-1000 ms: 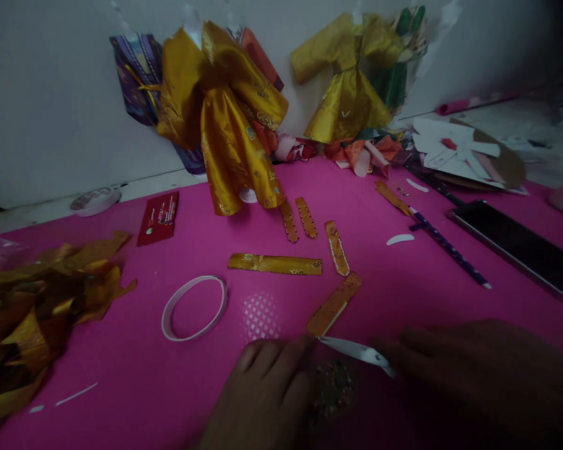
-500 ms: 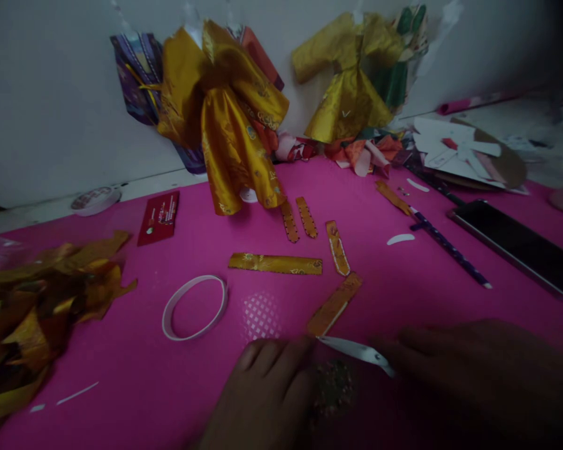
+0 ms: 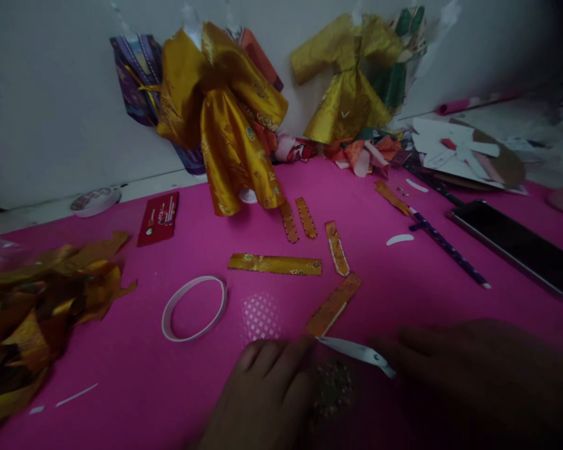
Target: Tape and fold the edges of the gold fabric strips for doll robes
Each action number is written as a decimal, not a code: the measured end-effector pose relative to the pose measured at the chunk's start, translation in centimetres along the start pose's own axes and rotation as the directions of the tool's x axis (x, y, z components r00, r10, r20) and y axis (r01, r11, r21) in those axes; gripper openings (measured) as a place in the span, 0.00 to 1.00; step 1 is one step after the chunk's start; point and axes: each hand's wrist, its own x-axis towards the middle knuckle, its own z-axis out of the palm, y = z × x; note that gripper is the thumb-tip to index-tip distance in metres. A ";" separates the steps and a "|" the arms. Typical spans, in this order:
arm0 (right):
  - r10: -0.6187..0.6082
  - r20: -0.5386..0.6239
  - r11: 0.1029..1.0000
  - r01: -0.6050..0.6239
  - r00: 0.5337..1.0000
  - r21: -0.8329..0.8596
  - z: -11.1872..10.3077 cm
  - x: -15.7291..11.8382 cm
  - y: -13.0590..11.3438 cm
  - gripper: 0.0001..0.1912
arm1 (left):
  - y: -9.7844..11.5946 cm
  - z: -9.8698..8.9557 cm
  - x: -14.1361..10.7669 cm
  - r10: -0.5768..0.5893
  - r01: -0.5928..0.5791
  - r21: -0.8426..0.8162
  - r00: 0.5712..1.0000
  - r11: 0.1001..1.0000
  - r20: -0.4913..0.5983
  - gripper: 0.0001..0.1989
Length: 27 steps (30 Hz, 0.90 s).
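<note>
A pair of scissors (image 3: 356,352) points left, its blades at the near end of an orange-gold fabric strip (image 3: 333,306). My right hand (image 3: 478,362), dark and partly in shadow, is closed around the scissors' handle end, which is hidden. My left hand (image 3: 265,390) rests on the pink table, fingers together, index fingertip and thumb closed at the strip's near end. Between my hands is a dark, blurred, patterned round patch (image 3: 333,387) that I cannot make out. Another small strip with white edging (image 3: 338,249) touches the far end of the cut strip.
A patterned gold strip (image 3: 274,264), a pale ring (image 3: 194,308) and a red card (image 3: 158,219) lie ahead. Gold fabric scraps (image 3: 32,319) pile at left. A phone (image 3: 520,247) and purple pen (image 3: 450,247) lie right. Small gold garments (image 3: 237,137) stand at the back wall.
</note>
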 end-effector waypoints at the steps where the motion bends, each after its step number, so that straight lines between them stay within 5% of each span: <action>1: -0.006 -0.013 1.000 0.006 1.000 0.002 -0.1 0.1 0.0 0.24 | 0.0 0.0 0.0 0.000 0.000 0.005 1.000 1.000 -0.005 0.08; 13: 0.035 -0.073 0.999 -0.032 0.997 0.038 -0.1 0.3 0.2 0.24 | -0.6 0.3 -0.2 0.053 -0.053 0.049 0.999 0.997 0.011 0.10; 19: 0.081 0.019 0.996 -0.082 0.997 0.035 0.1 0.0 0.2 0.20 | -0.7 0.1 -0.2 0.054 -0.052 0.042 0.997 0.998 -0.047 0.10; 27: 0.001 -0.041 0.999 0.001 0.999 0.054 -0.8 0.9 0.5 0.19 | -1.2 0.1 -0.6 0.067 -0.068 0.072 0.998 0.995 0.013 0.11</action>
